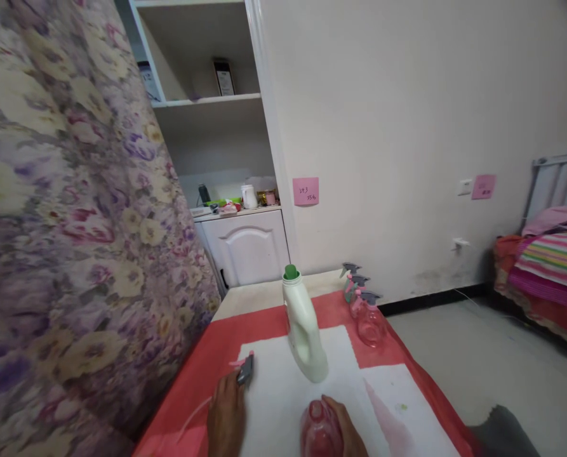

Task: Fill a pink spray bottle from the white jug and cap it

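My left hand (226, 412) is closed around a grey and pink trigger spray head (246, 370) at the left side of the table. A thin pale tube (192, 416) trails out to the left of that hand. My right hand (346, 426) grips the right side of a see-through pink bottle (319, 428), whose top carries no spray head. Just beyond the bottle stands a big pale green jug (305, 330) with a handle and a green piece in its mouth. The bottle's lower part is cut off by the frame's bottom edge.
Several pink and greenish spray bottles (371, 324) line the table's right edge. White sheets (268, 393), one with a pink wet stain, lie on the red tablecloth (192, 374). A flowered curtain (83, 254) hangs at left; a white cabinet (249, 247) stands behind.
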A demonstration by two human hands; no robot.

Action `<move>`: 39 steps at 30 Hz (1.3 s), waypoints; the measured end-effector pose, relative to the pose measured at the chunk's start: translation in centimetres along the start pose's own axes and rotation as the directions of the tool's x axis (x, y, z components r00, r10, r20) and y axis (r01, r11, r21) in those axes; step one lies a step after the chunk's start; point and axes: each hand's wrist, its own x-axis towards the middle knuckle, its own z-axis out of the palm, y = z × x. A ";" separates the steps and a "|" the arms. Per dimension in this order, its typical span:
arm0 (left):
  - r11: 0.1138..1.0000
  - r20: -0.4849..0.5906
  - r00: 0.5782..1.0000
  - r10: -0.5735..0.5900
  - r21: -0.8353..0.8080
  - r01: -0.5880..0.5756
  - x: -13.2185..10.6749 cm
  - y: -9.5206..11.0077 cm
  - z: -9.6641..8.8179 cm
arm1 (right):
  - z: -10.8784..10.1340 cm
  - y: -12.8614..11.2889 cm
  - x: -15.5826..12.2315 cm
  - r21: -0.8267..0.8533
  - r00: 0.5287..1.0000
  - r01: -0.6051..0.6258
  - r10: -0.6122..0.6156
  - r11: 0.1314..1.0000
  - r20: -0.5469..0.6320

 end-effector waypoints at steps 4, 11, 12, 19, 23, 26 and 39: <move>0.984 -0.086 0.996 -0.038 -0.177 0.022 1.0 4.4 -4.0 | -0.4 -0.4 -0.2 0.024 0.996 -0.055 0.054 0.998 0.071; 0.633 -0.107 0.920 -0.376 -0.755 0.171 -0.1 15.3 -12.6 | -1.6 -1.5 -0.1 0.044 0.987 -0.046 0.038 0.998 0.159; 0.507 -0.088 0.913 -0.397 -0.851 0.138 -0.4 16.5 -13.2 | -1.8 -1.9 -0.1 0.044 0.983 -0.056 0.048 0.997 0.176; 0.157 0.051 0.925 -0.377 -0.981 0.118 -2.4 21.2 -13.9 | -2.7 -3.2 0.0 0.056 0.968 -0.094 0.078 0.994 0.239; 0.171 0.075 0.941 -0.329 -0.976 0.137 -2.9 22.3 -12.9 | -2.6 -2.8 0.0 0.082 0.972 -0.070 0.050 0.994 0.228; 0.258 0.084 0.956 -0.282 -0.953 0.160 -3.1 22.7 -11.8 | -2.5 -2.5 0.0 0.091 0.975 -0.059 0.038 0.994 0.219; 0.375 0.222 0.959 -0.178 -0.886 0.275 -4.6 22.1 -7.4 | -2.4 -2.9 0.3 0.113 0.972 -0.061 0.034 0.992 0.231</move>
